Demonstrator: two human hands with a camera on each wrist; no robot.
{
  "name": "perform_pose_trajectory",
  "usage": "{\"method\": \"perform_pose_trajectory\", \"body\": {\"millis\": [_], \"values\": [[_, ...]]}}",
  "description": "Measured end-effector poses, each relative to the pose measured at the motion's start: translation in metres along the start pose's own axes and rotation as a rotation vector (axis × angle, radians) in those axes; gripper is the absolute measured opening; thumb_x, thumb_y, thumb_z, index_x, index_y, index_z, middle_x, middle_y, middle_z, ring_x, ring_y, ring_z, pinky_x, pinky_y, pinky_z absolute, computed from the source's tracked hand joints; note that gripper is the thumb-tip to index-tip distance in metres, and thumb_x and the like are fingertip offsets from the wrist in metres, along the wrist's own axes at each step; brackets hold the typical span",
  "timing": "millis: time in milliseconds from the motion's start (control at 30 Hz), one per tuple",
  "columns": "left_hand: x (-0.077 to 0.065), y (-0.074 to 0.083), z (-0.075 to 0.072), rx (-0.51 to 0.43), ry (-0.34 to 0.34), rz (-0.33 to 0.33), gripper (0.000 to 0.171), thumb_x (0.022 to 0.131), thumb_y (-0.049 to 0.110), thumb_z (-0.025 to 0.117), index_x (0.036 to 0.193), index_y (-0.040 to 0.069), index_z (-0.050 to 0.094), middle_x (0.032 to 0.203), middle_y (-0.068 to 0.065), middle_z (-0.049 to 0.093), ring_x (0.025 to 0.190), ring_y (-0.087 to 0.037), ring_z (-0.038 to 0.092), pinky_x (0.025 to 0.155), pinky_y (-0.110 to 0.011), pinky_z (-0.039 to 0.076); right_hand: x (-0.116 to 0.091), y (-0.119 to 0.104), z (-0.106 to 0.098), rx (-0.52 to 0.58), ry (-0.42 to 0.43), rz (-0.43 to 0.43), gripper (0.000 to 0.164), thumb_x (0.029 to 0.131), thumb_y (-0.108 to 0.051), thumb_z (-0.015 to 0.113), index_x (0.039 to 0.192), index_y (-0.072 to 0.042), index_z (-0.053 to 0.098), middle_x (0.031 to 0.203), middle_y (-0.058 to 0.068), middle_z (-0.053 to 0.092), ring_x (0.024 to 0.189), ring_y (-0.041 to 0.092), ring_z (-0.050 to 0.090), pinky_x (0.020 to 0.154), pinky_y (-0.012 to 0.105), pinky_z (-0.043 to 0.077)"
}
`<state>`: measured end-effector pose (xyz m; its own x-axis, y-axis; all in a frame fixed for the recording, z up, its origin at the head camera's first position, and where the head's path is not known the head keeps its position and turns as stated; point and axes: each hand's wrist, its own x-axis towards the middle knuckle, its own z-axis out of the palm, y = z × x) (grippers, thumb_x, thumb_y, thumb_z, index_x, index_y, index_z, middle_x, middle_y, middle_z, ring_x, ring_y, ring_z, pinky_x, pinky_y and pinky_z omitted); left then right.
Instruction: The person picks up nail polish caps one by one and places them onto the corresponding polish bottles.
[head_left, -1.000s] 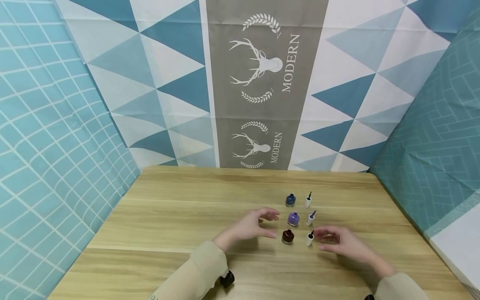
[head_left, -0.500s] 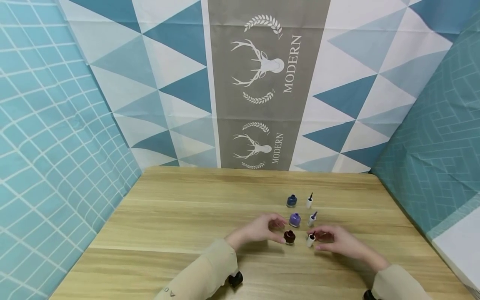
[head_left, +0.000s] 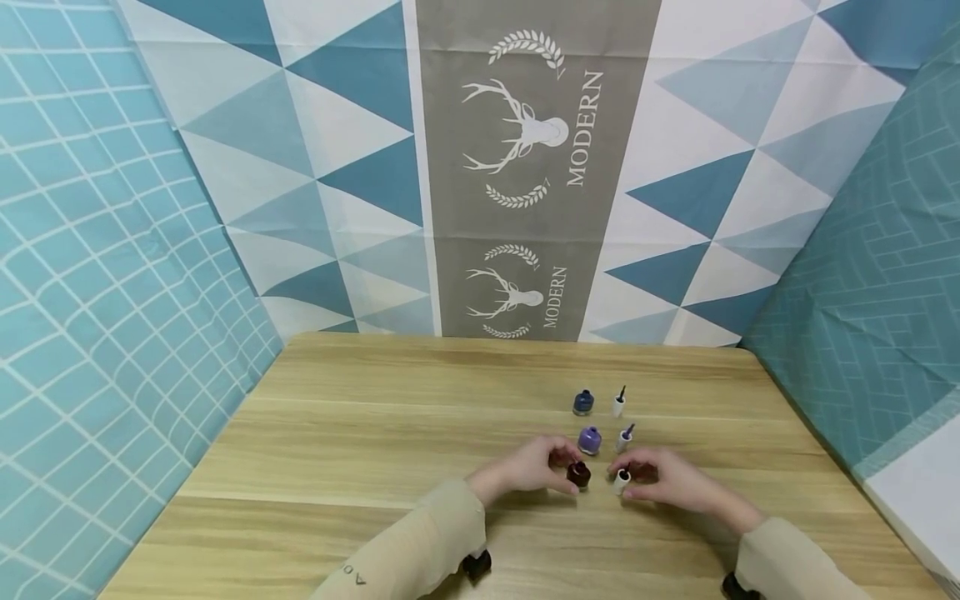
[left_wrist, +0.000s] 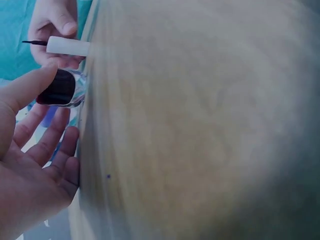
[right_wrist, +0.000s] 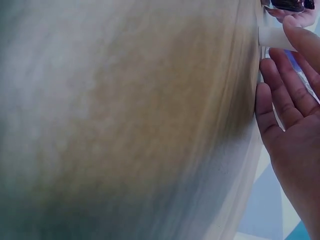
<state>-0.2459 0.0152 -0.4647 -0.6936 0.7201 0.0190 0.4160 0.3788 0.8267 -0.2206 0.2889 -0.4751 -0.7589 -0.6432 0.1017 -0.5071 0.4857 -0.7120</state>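
Note:
In the head view my left hand (head_left: 536,465) has its thumb and fingers around a dark red nail polish bottle (head_left: 579,476), uncapped and upright on the table. The left wrist view shows the thumb against the bottle's (left_wrist: 59,88) dark side, fingers curled behind it. My right hand (head_left: 671,482) closes thumb and fingertips around a white nail polish cap (head_left: 622,482) standing with its dark brush up. In the right wrist view the thumb overlaps this cap (right_wrist: 275,37). A purple bottle (head_left: 589,441) and its white cap (head_left: 624,440) stand just beyond.
Farther back stand a dark blue polish bottle (head_left: 583,403) and a white brush cap (head_left: 618,406). The wooden table (head_left: 360,442) meets patterned wall cloths at its back and sides. A white surface (head_left: 918,508) lies along the right edge.
My left hand has moved right, its thumb and fingers coming around the dark red bottle. My right hand has shifted slightly left, around the nearest white cap. Bottles and caps keep their places.

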Motion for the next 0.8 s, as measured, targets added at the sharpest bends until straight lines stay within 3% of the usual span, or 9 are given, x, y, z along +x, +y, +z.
{"method": "perform_pose_trajectory", "body": {"millis": [233, 467, 633, 800], "values": [[0.0018, 0.0032, 0.0049, 0.019, 0.043, -0.016, 0.032, 0.074, 0.011, 0.080, 0.103, 0.008, 0.065, 0.095, 0.006, 0.064, 0.086, 0.000, 0.054, 0.083, -0.017, 0.045, 0.0009, -0.0008, 0.0016, 0.016, 0.007, -0.017, 0.027, 0.085, -0.023, 0.070, 0.110, -0.013, 0.064, 0.105, -0.005, 0.065, 0.092, 0.003, 0.059, 0.074, 0.024, 0.051], [0.0012, 0.0070, 0.0069, 0.096, 0.074, -0.033, 0.023, 0.076, 0.013, 0.079, 0.095, 0.012, 0.066, 0.087, 0.010, 0.062, 0.080, 0.001, 0.052, 0.076, -0.016, 0.044, 0.0000, 0.0011, 0.0032, 0.017, 0.024, -0.048, 0.023, 0.085, -0.022, 0.070, 0.106, -0.014, 0.065, 0.102, -0.004, 0.066, 0.089, 0.004, 0.060, 0.073, 0.024, 0.051], [-0.0011, 0.0073, 0.0087, 0.078, 0.098, -0.040, 0.021, 0.075, 0.013, 0.079, 0.092, 0.012, 0.066, 0.084, 0.010, 0.061, 0.077, 0.000, 0.053, 0.073, -0.016, 0.044, -0.0013, 0.0015, 0.0055, 0.020, 0.039, -0.074, 0.020, 0.084, -0.021, 0.070, 0.103, -0.016, 0.066, 0.101, -0.005, 0.067, 0.087, 0.003, 0.060, 0.071, 0.024, 0.050], [-0.0032, 0.0080, 0.0060, 0.062, 0.115, -0.035, 0.021, 0.075, 0.011, 0.080, 0.091, 0.012, 0.066, 0.084, 0.009, 0.062, 0.076, 0.000, 0.052, 0.072, -0.016, 0.043, -0.0008, -0.0050, 0.0034, 0.030, 0.022, -0.034, 0.020, 0.085, -0.024, 0.069, 0.103, -0.015, 0.066, 0.101, -0.005, 0.067, 0.085, 0.003, 0.059, 0.070, 0.023, 0.049]]}}
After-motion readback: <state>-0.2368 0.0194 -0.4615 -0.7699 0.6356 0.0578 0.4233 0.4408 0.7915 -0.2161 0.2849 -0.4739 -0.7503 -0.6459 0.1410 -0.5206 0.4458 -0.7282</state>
